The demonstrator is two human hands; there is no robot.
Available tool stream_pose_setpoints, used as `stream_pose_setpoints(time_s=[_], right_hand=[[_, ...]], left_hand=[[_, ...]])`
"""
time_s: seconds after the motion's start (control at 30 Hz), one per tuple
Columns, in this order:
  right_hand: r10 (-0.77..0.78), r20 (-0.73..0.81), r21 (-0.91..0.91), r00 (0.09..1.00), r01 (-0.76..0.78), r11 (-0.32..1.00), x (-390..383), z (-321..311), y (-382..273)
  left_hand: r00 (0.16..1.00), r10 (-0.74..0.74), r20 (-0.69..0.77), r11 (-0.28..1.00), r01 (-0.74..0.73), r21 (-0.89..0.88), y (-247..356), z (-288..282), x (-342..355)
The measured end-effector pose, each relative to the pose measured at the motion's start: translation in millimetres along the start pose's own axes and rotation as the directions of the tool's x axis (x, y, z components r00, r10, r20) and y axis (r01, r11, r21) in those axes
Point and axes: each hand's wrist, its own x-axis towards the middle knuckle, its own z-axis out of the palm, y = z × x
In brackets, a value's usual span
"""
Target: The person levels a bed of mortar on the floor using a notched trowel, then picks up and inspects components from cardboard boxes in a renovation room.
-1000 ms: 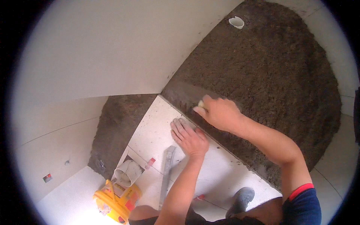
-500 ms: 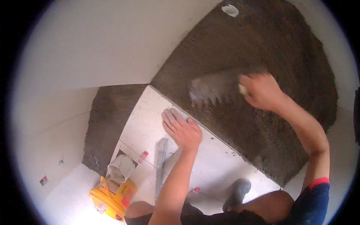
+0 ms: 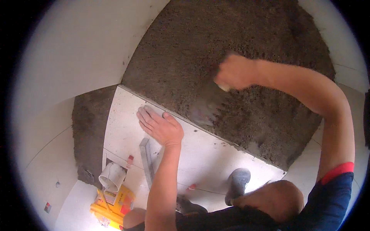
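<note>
My right hand (image 3: 236,71) is closed round the pale handle of a notched trowel (image 3: 206,109), whose motion-blurred blade rests on or just over dark, granular mortar (image 3: 177,42). My left hand (image 3: 160,127) lies with fingers stretched out on white floor tile (image 3: 123,136), near the edge that borders the mortar. A grey metal bar (image 3: 147,161) lies just below that hand, partly hidden by my forearm. Small red-and-white pieces (image 3: 130,161) sit along the tile joints.
Pale walls (image 3: 69,50) border the left and right. A white cylindrical container (image 3: 113,178) stands by a yellow bucket (image 3: 125,198) at lower left. A narrower mortar strip (image 3: 86,134) runs along the left wall. My shoes (image 3: 237,179) and knees show at the bottom.
My right hand has swept up and right over the mortar, the trowel blade now angled down-left. My left hand stays flat on the tile, while the view has shifted.
</note>
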Motion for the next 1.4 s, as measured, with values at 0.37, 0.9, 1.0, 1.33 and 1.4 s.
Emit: stream_pose_setpoints(time_s=[0.37,0.9,1.0,1.33,1.4], right_hand=[[0.382,0.108,0.775,0.918,-0.318,0.545,-135.5,7.5,-26.7],[0.707,0.211,0.943,0.675,-0.332,0.036,-90.6,111.7,-160.0],[0.806,0.222,0.942,0.548,-0.334,-0.033,-111.3,115.0,-141.7],[0.747,-0.175,0.974,0.641,0.004,0.225,20.3,26.4,-99.0],[0.792,-0.134,0.977,0.596,-0.056,0.208,18.7,18.0,-71.5]], left_hand=[[0.999,-0.044,0.032,0.997,0.042,0.058,-8.5,-5.9,-0.7],[0.999,-0.018,0.038,0.997,0.015,0.072,0.4,-7.9,1.4],[0.998,-0.029,0.056,0.997,0.024,0.071,6.3,-13.6,4.6],[0.999,0.005,0.037,1.0,-0.006,0.027,7.0,-9.8,2.9],[0.999,-0.008,0.04,0.999,0.007,0.031,4.9,-10.8,1.4]])
